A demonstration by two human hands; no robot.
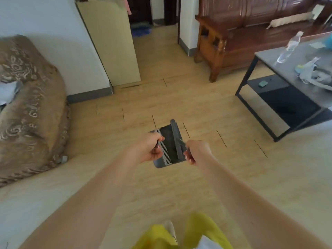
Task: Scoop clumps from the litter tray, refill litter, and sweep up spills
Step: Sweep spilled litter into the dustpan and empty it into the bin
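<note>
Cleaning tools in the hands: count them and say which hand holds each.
2. The left hand grips the dustpan, with its comb-like teeth, by its handle; the right hand grips the brush, which lies across the pan. None seems hidden.

You are looking down at a pale wood-plank floor point(161, 72) with short dark seams. To your left, a white wall point(53, 33) with a grey baseboard point(89, 95) stands behind a brown cushion point(30, 105) patterned with pale swirls. A cream cabinet point(111, 42) stands just beside the wall's corner. Beyond it, a dark doorway point(142, 11) opens, with something blue on the floor there. To your upper right sits a reddish-brown wooden sofa point(242, 33). Nearer on the right, a grey coffee table point(265, 58) on a black frame holds a clear plastic bottle point(289, 47) and crumpled items. Soft, even light fills the room.
</note>
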